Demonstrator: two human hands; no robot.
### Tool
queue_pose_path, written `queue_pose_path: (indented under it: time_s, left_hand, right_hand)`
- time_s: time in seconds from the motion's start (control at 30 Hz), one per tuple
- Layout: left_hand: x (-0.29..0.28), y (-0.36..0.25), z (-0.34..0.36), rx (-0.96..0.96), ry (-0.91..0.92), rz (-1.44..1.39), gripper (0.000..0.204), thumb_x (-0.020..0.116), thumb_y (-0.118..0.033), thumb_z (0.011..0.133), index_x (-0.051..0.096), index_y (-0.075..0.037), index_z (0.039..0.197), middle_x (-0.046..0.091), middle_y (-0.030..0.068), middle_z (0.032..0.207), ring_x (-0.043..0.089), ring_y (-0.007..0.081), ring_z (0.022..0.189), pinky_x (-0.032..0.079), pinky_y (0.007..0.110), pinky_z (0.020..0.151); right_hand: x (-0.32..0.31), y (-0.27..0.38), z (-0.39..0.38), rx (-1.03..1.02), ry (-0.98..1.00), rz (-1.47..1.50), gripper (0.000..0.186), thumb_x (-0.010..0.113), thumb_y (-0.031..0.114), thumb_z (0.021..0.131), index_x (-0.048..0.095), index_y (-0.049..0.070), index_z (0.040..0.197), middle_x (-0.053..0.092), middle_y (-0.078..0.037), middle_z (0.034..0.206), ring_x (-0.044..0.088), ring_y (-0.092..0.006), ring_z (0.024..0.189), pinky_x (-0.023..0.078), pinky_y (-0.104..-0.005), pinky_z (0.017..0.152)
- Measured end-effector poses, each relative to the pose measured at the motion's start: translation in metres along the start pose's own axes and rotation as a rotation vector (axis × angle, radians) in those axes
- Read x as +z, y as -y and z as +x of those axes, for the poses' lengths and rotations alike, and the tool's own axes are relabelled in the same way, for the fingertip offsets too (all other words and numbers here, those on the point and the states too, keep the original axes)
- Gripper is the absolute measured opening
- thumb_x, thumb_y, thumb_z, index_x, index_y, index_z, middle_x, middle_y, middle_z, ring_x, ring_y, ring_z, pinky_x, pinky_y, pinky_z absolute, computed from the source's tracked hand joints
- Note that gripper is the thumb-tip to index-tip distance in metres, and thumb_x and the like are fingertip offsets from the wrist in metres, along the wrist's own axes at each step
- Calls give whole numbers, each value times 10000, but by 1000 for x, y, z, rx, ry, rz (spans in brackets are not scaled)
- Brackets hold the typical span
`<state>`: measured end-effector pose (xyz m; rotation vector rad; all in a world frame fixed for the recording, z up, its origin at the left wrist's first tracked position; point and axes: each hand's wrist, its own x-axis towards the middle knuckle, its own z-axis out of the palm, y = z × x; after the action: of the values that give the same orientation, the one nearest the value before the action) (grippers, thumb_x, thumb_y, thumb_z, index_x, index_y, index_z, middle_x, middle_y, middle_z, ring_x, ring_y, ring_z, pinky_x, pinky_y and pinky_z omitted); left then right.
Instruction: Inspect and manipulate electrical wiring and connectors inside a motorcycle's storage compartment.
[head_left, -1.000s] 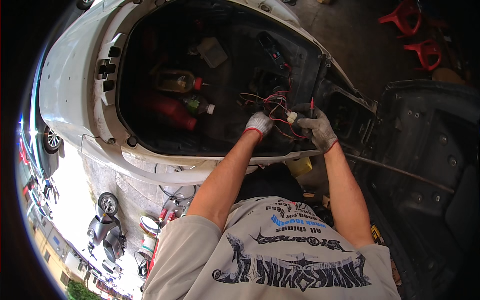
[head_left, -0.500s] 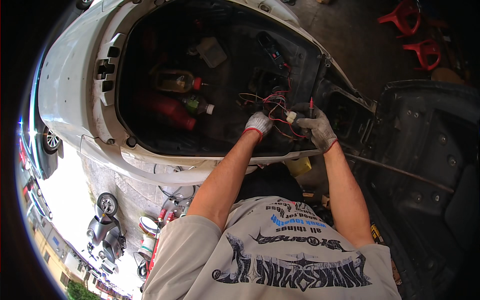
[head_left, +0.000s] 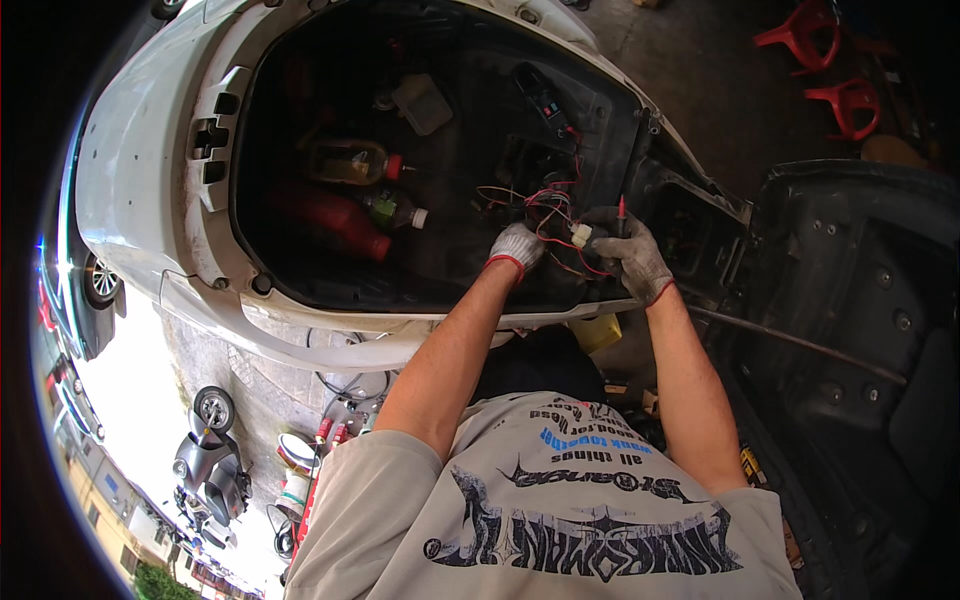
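Note:
Both my hands wear pale work gloves with red cuffs and reach into the dark storage well of a white scooter. My right hand is closed around a red-tipped test probe, which points up from the fingers. Beside it, a white plastic connector sits among thin red and pale wires. My left hand is curled at the near side of these wires; its fingertips are hidden in shadow. A black handheld meter lies beyond, with a red lead running from it toward the wires.
Bottles with a red cap and a white cap, a red bottle and a translucent container lie in the well. The raised seat stands at right. Red chairs and a parked scooter are farther off.
Almost nothing differs. The red probe tip and the connector have shifted very slightly; both hands stay in the same places.

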<state>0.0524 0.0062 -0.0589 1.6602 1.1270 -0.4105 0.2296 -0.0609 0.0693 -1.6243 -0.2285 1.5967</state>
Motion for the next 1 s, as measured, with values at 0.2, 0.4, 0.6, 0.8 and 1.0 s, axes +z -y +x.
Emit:
queue_pose_path:
  time_s: [0.2,0.4,0.6,0.8,1.0]
  left_hand:
    - [2,8,4,58,13,71,366,483,-309,909,661,-65,1116,651,228,1107,609,409,1047,499,477,880]
    - [2,8,2,71,-123,-189,340,530,-338,917,679,-89,1095,674,207,1042,634,383,978,510,455,817]
    - [-24,-29,-34,-137,48,-1279,286,576,-291,923,674,-33,999,683,110,931,658,260,823,526,409,727]
    - [-32,-27,-46,-196,278,-1890,202,505,-196,961,622,-45,1030,657,80,895,636,224,777,538,340,665]
    - [-29,-18,-50,-89,210,-1875,196,487,-166,974,606,-35,1056,648,73,895,631,189,766,521,297,608]
  right_hand:
    - [3,0,-1,-5,9,-16,447,614,-74,728,595,19,1164,591,1,807,452,-43,556,312,-182,461]
    - [1,-4,0,12,42,38,426,606,-67,727,609,19,1145,595,-6,810,448,-45,552,319,-189,466]
    - [-5,-7,-2,50,102,114,390,571,-27,765,611,4,1152,615,-23,825,444,-47,540,323,-189,465]
    - [3,-2,-2,106,141,151,353,568,16,777,624,-41,1122,599,-11,745,457,-62,526,340,-200,478]
    - [21,4,-4,126,80,223,396,560,23,778,603,-52,1165,669,-63,835,532,-74,560,405,-186,508]
